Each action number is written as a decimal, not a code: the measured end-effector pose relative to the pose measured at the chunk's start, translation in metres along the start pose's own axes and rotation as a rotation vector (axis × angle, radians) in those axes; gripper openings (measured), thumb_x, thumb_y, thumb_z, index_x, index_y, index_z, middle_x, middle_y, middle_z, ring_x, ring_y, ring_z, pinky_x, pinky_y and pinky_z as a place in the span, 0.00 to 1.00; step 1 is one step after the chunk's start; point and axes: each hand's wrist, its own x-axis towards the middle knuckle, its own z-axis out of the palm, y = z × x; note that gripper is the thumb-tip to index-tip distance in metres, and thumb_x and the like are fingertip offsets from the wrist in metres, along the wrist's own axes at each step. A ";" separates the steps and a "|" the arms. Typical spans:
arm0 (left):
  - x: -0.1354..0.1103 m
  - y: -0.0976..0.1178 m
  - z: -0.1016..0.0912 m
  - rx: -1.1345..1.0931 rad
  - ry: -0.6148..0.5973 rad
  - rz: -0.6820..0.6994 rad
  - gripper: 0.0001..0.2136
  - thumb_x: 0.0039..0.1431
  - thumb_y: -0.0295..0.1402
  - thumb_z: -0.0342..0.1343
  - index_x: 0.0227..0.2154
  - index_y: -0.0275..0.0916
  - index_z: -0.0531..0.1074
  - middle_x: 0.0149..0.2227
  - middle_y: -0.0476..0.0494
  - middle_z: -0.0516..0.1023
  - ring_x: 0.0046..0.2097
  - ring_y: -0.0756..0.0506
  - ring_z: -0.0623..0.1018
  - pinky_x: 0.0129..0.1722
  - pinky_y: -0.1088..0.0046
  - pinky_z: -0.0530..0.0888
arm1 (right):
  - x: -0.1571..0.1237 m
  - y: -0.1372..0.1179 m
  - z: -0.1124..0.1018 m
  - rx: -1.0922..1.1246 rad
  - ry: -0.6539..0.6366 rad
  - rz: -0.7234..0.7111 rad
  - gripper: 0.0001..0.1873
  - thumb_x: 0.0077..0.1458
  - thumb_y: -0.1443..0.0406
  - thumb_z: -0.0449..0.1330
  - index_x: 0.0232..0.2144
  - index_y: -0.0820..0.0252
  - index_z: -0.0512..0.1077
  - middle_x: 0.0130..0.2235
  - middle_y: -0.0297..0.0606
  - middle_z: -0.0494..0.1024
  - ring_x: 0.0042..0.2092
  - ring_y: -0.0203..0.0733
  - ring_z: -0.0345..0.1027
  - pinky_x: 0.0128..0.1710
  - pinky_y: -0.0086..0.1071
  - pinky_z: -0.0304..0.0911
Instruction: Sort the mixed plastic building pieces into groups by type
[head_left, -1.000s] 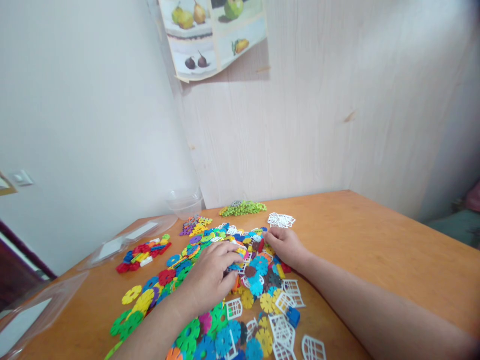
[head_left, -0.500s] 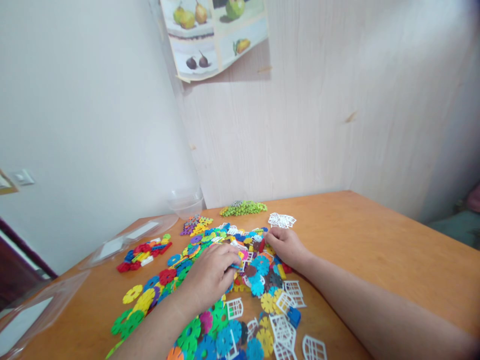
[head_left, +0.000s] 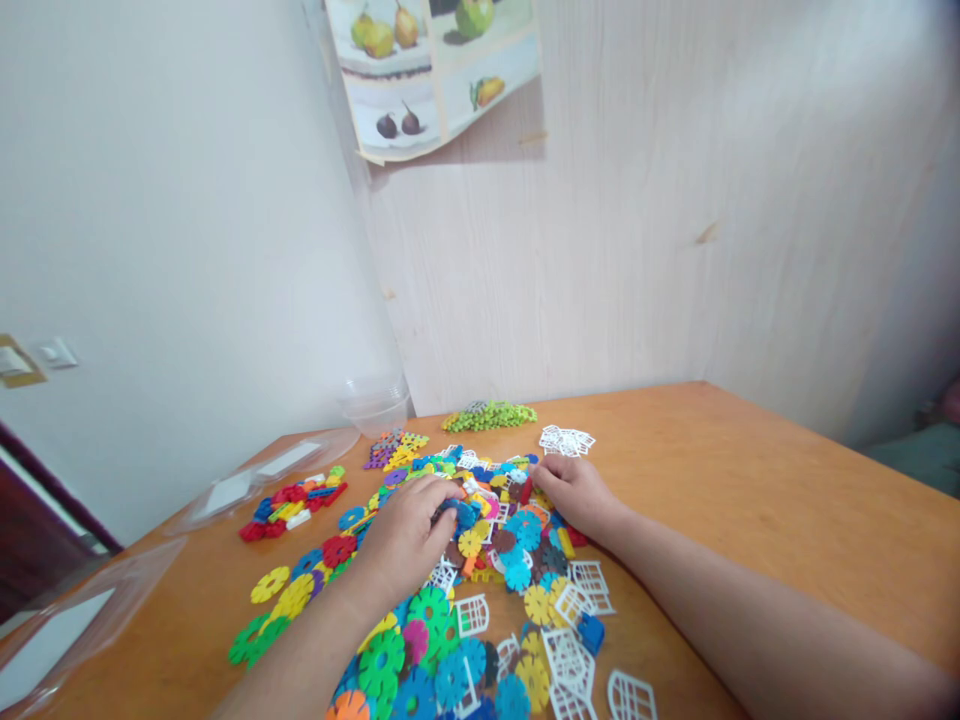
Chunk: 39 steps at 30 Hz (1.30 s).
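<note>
My left hand is over the left side of a mixed heap of plastic toy pieces. Its thumb and fingers are closed on a blue notched disc. On the heap's right edge rests my right hand, its fingers curled together at a small red brick; the exact grip is partly hidden. Around both hands lie notched flower discs, among them a light blue one and a green one. White lattice window pieces and a blue brick are nearer to me.
Behind the heap lie a green pile of pieces and a white lattice pile. Coloured bricks form a group at the left. A clear plastic tub stands by the wall, with clear lids along the left edge.
My left hand has shifted slightly left and up, and a blue disc now shows in its fingers. A yellow disc and an orange piece are uncovered beside it. My right hand stays put.
</note>
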 end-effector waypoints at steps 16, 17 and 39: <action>0.009 0.020 0.008 0.127 -0.291 0.209 0.32 0.44 0.26 0.56 0.56 0.48 0.68 0.61 0.45 0.67 0.64 0.37 0.62 0.65 0.51 0.56 | 0.002 0.005 0.003 0.027 0.012 -0.012 0.21 0.58 0.53 0.52 0.18 0.58 0.63 0.20 0.29 0.64 0.25 0.35 0.58 0.26 0.28 0.51; 0.011 0.020 0.008 0.127 -0.290 0.212 0.31 0.44 0.27 0.57 0.55 0.48 0.69 0.60 0.44 0.68 0.63 0.37 0.63 0.65 0.52 0.57 | 0.002 0.005 0.003 0.025 0.013 -0.011 0.21 0.58 0.53 0.52 0.18 0.58 0.63 0.20 0.29 0.64 0.25 0.35 0.58 0.26 0.28 0.51; 0.020 0.017 0.012 -0.050 0.036 -0.010 0.06 0.60 0.32 0.52 0.36 0.43 0.74 0.39 0.46 0.79 0.44 0.43 0.75 0.46 0.64 0.70 | 0.001 -0.002 -0.001 0.017 -0.010 0.011 0.19 0.57 0.55 0.52 0.18 0.58 0.64 0.19 0.29 0.64 0.25 0.35 0.60 0.25 0.28 0.51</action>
